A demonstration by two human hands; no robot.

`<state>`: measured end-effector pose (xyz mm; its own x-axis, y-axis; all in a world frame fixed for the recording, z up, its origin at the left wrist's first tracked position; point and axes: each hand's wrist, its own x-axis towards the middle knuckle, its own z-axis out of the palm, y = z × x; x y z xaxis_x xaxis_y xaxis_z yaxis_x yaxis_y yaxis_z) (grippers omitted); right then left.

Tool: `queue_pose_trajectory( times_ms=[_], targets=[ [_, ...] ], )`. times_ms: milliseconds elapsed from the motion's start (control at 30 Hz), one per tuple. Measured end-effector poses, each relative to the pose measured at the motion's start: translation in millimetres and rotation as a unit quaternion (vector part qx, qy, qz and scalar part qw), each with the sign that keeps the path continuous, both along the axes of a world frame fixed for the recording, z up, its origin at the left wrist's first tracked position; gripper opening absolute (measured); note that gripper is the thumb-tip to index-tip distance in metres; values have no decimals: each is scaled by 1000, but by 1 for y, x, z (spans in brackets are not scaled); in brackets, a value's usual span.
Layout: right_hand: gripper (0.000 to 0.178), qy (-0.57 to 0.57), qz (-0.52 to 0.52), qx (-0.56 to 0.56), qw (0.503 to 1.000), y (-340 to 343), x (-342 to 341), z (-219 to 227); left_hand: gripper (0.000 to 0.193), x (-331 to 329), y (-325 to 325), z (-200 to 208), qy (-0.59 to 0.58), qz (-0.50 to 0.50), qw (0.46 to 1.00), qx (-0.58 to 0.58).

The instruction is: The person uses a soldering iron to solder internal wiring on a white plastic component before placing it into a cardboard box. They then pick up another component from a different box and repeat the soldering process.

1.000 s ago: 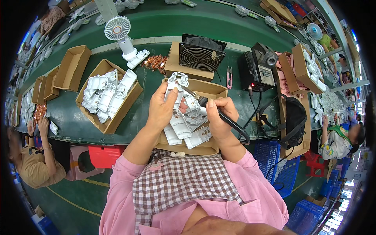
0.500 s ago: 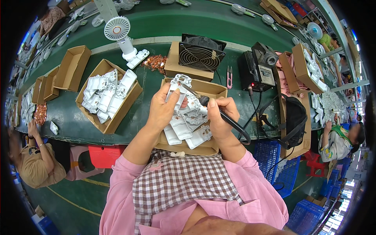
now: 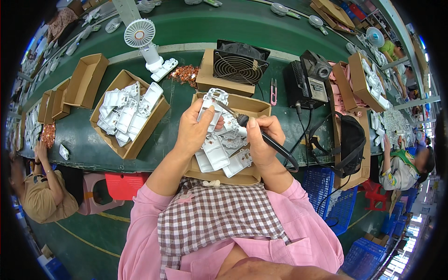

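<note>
White plastic shell (image 3: pixel 206 103) sits pinched in the left hand (image 3: pixel 193 129), above a cardboard box (image 3: pixel 255 106) between the forearms. The right hand (image 3: pixel 266 137) grips a soldering iron (image 3: pixel 243 120), its tip at the shell; whether they touch is too small to tell. The hands are apart, near each other. Work on this 1 shell looks underway, not finished. Loose shells (image 3: pixel 215 156) lie heaped below the hands, and another pile (image 3: pixel 127 111) fills a box left of the left hand; which are done, I cannot tell.

Beyond the hands stand a black fan (image 3: pixel 239 66) and, left of it, copper-coloured bits (image 3: pixel 186 74). Pink snips (image 3: pixel 273 93) and a black power unit (image 3: pixel 298 86) are beyond the right hand. The iron's cable (image 3: pixel 291 161) loops beside that hand, possibly a snag; otherwise nothing seems to block either hand.
</note>
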<state>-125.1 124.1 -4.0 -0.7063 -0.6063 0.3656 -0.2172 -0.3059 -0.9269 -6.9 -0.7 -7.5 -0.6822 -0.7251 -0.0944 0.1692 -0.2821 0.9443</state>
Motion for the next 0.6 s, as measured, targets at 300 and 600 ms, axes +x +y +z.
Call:
queue_pose_trajectory(
  times_ms=[300, 600],
  targets=[
    [12, 22, -26, 15, 999, 3, -2, -3, 16, 0, 0, -1, -1, 2, 1000, 9],
    [13, -2, -14, -80, 997, 5, -3, -1, 35, 36, 6, 14, -142, 16, 880, -452]
  ],
)
